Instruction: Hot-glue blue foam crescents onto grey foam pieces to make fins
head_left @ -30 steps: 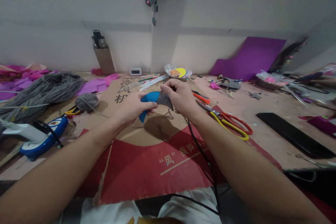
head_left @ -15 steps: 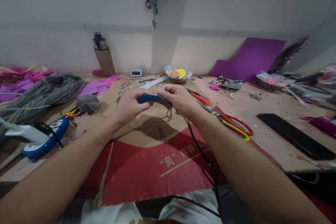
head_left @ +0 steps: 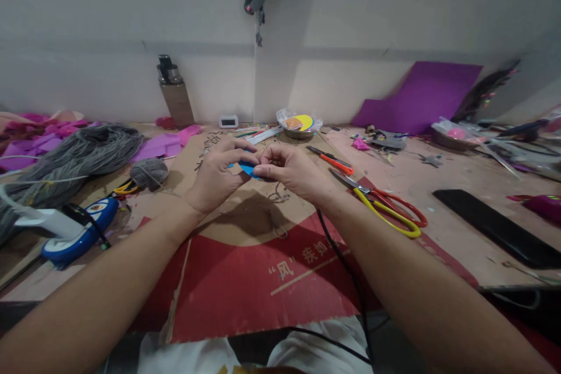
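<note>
Both of my hands meet above a brown and red cardboard sheet. My left hand and my right hand pinch a small blue curved piece between thumbs and fingertips. Only a sliver of the blue piece shows; the rest is hidden behind my fingers. A loose grey thread lies on the cardboard just below my right hand.
Red and yellow scissors and an orange craft knife lie right of my hands. Grey yarn, a yarn ball and a blue gadget sit left. A black bar, a purple sheet and a bottle stand farther off.
The blue piece was held up and wide open to view; now it is turned and lowered, mostly covered by my fingers. My hands have closed together around it.
</note>
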The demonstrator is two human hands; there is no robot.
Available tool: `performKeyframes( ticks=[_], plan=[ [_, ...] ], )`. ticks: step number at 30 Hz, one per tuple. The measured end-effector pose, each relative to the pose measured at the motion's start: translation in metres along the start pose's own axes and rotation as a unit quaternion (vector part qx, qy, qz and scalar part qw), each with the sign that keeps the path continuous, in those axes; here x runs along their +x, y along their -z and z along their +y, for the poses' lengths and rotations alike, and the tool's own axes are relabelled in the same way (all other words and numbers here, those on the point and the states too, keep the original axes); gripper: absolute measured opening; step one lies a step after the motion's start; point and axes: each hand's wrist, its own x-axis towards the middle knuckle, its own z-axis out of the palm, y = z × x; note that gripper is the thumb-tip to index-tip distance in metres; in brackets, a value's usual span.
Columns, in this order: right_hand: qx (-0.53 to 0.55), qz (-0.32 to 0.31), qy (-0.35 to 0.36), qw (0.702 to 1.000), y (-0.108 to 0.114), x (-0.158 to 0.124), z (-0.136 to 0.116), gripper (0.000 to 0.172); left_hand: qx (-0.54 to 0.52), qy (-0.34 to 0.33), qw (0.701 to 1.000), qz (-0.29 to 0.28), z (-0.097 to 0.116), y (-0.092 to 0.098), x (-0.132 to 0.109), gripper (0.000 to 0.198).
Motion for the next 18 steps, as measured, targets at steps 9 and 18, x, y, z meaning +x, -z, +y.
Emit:
performKeyframes(
  ticks=[9, 18],
  plan=[
    [-0.071, 0.054, 0.011, 0.996, -0.004, 0.0, 0.002, 0.037, 0.01, 0.026, 0.995, 0.091, 0.006, -0.007, 0.001, 0.047],
    [-0.13, 0.116, 0.01, 0.985, 0.0, 0.0, 0.004, 0.035, -0.324, 0.259, 0.91, -0.021, 0.0, -0.016, 0.001, 0.02]
  ],
)
